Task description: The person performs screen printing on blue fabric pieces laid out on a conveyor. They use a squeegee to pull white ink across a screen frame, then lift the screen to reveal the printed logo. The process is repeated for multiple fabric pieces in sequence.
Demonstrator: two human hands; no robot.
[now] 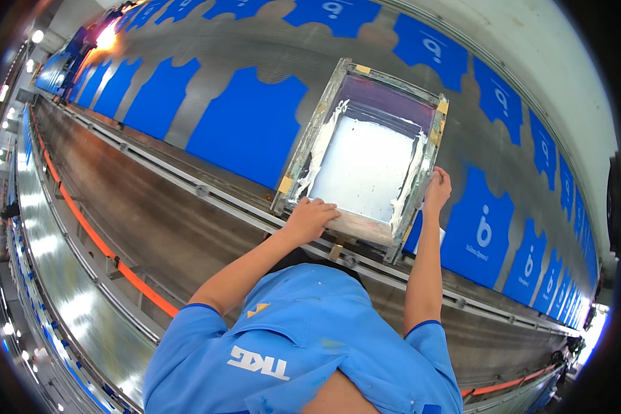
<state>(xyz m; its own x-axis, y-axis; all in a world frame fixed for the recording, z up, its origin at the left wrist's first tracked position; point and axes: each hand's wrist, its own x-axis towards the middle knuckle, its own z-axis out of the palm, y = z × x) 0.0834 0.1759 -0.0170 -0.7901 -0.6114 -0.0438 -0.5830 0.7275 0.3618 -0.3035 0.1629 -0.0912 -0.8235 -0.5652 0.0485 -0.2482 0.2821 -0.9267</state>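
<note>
Seen from the head camera, a person in a blue short-sleeved shirt leans over a long printing tabletop (186, 228) and works a framed printing screen (366, 162) that lies flat over one blue shirt-shaped fabric piece in a long row, with an unprinted blue piece (248, 127) just to its left and pieces already bearing a white mark (479, 231) to its right. The left hand (310, 217) is closed over a wooden squeegee (355, 226) lying along the near edge of the frame, fingers curled on its top; the right hand (438, 188) is clamped on the frame's right rail, thumb and fingers wrapped around the metal. White ink (362, 169) coats the mesh, with thick ridges heaped along both sides. To do the stroke well, the judgement here is that the frame should stay pressed flat and square against the guide rail (214, 196) at the tabletop's near side, the squeegee should be held at a steady tilt with even pressure across its width, and the heaped ink at the sides should be gathered back toward the middle so the print comes out whole.
</note>
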